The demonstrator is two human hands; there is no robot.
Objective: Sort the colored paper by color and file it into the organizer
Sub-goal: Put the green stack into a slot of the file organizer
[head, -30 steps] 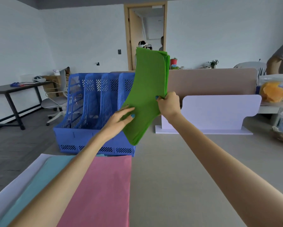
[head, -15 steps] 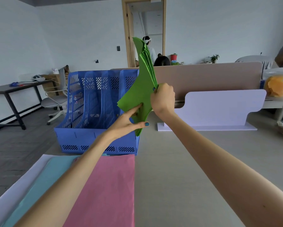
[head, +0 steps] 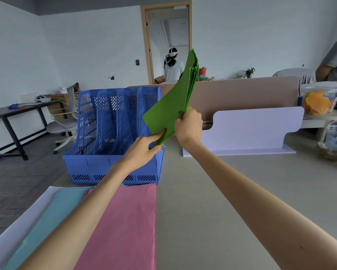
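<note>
Green paper stack (head: pixel 171 112), many sheets, slightly curved, was held in the air over the right end of the blue organizer (head: pixel 113 133). Long axis was tilted: top end up and right, bottom corner down. One edge was gripped by the right hand (head: pixel 189 125); the bottom corner was pinched by the left hand (head: pixel 146 145). Pink paper (head: pixel 124 221) and teal paper (head: pixel 52 215) were laid flat on the table (head: pixel 222 191).

Lilac board (head: pixel 257 131), snack tub (head: pixel 317 100), office chair (head: pixel 64 123).
</note>
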